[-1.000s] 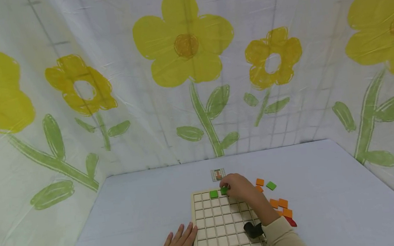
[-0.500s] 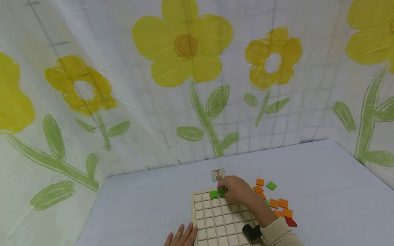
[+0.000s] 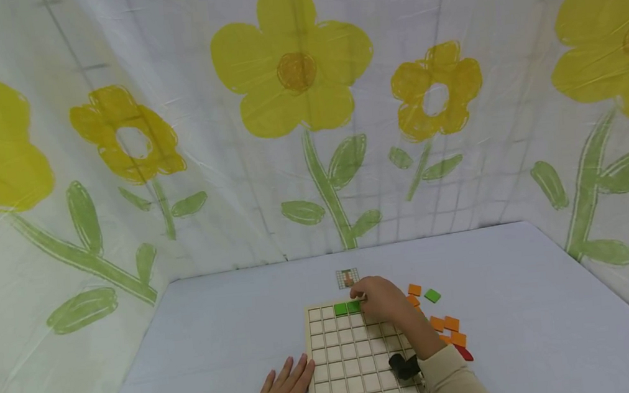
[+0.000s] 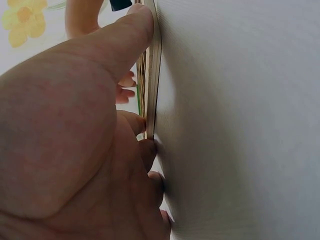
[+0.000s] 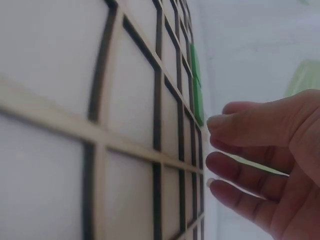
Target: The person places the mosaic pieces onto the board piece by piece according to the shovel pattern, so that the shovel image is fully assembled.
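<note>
A wooden grid board (image 3: 350, 350) lies on the table. Two green square tiles (image 3: 340, 309) sit side by side in its far row. My right hand (image 3: 382, 300) hovers over that far edge, just right of the tiles. In the right wrist view, the bent fingers and thumb (image 5: 250, 127) hold nothing and stand apart from the green tiles (image 5: 198, 102). Flat on the table, my left hand (image 3: 280, 387) has its fingertips against the board's left side. Its thumb rests along the board's edge (image 4: 156, 65) in the left wrist view.
Right of the board lie several orange tiles (image 3: 451, 323), a loose green tile (image 3: 432, 296) and a red piece (image 3: 464, 352), partly behind the right forearm. A small pattern card (image 3: 347, 278) lies beyond the board. A flowered curtain (image 3: 238, 228) hangs behind the table.
My right hand has set the second green tile down beside the first in the far row, let go of it and moved slightly away. My left hand has stayed in place.
</note>
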`<move>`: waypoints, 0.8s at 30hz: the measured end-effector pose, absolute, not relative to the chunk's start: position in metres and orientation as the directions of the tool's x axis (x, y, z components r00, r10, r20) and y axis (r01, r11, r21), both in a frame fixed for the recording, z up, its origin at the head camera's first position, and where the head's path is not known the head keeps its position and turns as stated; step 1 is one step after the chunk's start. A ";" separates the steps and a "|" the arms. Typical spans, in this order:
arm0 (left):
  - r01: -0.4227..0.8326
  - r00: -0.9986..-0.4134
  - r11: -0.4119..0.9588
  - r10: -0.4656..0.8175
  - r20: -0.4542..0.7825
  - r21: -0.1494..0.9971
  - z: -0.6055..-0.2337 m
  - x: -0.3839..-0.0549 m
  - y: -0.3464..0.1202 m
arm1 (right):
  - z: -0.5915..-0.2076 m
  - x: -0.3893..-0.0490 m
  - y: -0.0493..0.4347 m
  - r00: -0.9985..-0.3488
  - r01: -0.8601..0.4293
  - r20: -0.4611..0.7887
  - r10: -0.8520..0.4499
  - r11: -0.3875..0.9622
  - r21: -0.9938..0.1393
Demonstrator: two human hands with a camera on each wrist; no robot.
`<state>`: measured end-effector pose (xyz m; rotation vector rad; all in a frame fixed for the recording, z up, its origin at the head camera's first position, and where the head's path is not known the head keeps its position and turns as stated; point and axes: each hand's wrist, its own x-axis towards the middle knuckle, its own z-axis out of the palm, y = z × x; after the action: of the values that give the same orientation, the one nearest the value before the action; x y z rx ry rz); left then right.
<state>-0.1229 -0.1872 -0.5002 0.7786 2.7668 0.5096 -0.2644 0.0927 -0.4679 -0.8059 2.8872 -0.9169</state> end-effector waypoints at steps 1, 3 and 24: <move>0.460 -0.834 0.799 0.538 -0.119 0.387 -0.500 -0.123 -0.187 | -0.467 -0.265 0.095 -0.874 -0.460 0.142 -0.464 0.702 -0.544; 0.460 -0.834 0.800 0.538 -0.123 0.387 -0.500 -0.123 -0.187 | -0.466 -0.268 0.102 -0.891 -0.431 0.132 -0.435 0.714 -0.552; 0.481 -0.835 0.798 0.543 -0.090 0.363 -0.507 -0.124 -0.189 | -0.446 -0.268 0.219 -0.982 0.046 -0.181 -0.061 0.843 -0.536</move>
<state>-0.1241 -0.1890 -0.5066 0.8047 2.7972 0.4886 -0.2677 0.2185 -0.4458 -0.0116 2.8309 -0.8296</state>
